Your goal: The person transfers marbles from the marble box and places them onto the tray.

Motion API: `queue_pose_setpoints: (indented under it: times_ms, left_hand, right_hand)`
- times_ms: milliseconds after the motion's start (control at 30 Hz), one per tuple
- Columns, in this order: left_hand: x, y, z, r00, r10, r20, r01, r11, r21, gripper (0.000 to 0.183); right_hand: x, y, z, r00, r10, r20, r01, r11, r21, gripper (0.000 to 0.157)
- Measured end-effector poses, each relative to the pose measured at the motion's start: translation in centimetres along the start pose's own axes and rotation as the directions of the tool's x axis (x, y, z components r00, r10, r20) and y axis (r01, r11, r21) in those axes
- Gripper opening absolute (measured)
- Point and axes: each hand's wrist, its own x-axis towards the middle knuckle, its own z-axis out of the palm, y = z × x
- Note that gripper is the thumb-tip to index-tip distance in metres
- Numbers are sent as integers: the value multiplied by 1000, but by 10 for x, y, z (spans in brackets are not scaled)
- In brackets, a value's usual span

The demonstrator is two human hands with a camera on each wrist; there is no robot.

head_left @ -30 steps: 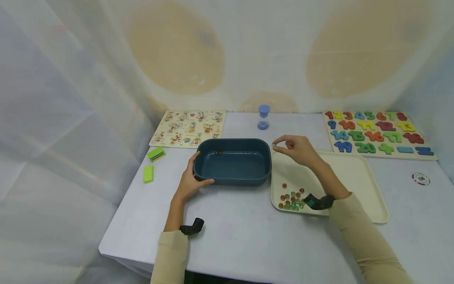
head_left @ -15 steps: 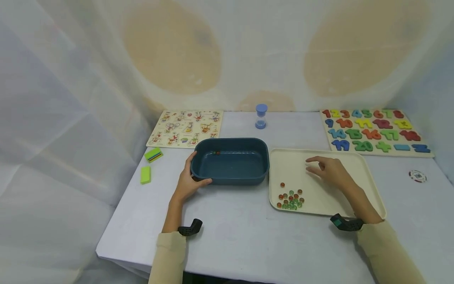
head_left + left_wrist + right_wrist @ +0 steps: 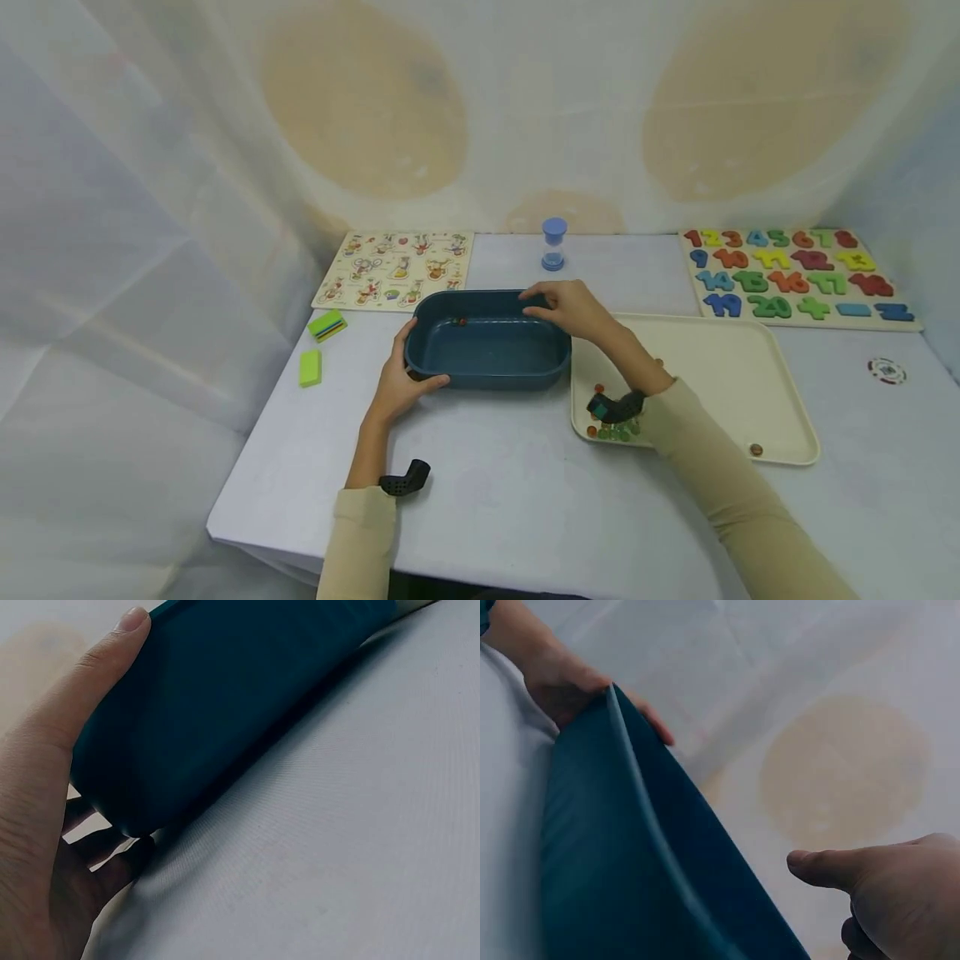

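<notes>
My left hand (image 3: pixel 397 387) grips the left end of a deep teal rectangular dish (image 3: pixel 487 383), thumb along its front side and fingers around its far end. In the left wrist view the left hand (image 3: pixel 45 802) has its fingers at the dish's lower corner. A few small reddish marbles (image 3: pixel 461 321) lie inside. Over the dish's right end hovers my right hand (image 3: pixel 573 310), index finger and thumb apart; nothing shows between them. The right wrist view shows that hand's thumb (image 3: pixel 825 868) stretched out. A cream tray (image 3: pixel 720 367) holds orange and green marbles (image 3: pixel 618 432), partly hidden by the right forearm.
A picture puzzle board (image 3: pixel 397 271) and a blue sand timer (image 3: pixel 553 244) stand behind the dish. Farther right are a number puzzle board (image 3: pixel 798 279) and a round chip (image 3: pixel 887 371). Green sponge-like blocks (image 3: pixel 310 367) lie left. One marble (image 3: pixel 756 450) sits at the tray's front right.
My right hand moved from the dish's right edge, where it pinched something small, to above the tray, then back left over the dish. The left hand keeps its grip.
</notes>
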Motion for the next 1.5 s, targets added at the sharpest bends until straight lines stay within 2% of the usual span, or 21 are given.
queue_pose_setpoints:
  times_ms: [167,333,467,567,800,933,1067,1133,1233,1367,1500]
  left_hand:
    - [0,5,-3,999,-31,22,31,999,-20,103]
    - [-6,23,-7,999,-27,42,28,999,-23,101]
    - [-8,28,-8,999,2,50,-1,1000,-14,101]
    - [-6,23,-6,999,4,53,-2,1000,-25,103]
    - [1,3,-1,1000,3,25,-3,1000,-2,106]
    - [-3,10,-3,999,13,34,-13,1000,-2,105]
    - [-5,9,-3,1000,1,31,-1,1000,-16,104]
    - [-3,1,-1,1000,0,19,0,1000,-18,105]
    - [-2,1,1,1000,-9,19,9,1000,-13,104]
    - [-1,0,0,999,-20,26,20,1000,1,105]
    - [-3,7,-3,999,-37,33,37,999,4,105]
  right_hand:
    - [52,-19,29,996,-28,85,25,999,31,31]
    - [78,-23,62,980,-2,200,5,1000,-16,32]
    - [83,-20,83,963,43,265,-23,997,-80,31]
    - [83,-17,91,961,74,266,-47,993,-107,28]
    - [80,-14,97,965,99,243,-73,991,-111,21]
    - [77,-12,93,974,55,220,-38,996,-84,17]
    - [63,-14,66,990,-30,134,27,999,30,20]
    - [48,-13,44,996,-47,75,41,995,86,21]
    - [17,-3,7,999,-36,-19,37,994,100,21]
    - [-36,26,-30,995,59,-75,-55,997,60,22]
    - [-88,62,-49,976,211,-59,-212,977,-11,26]
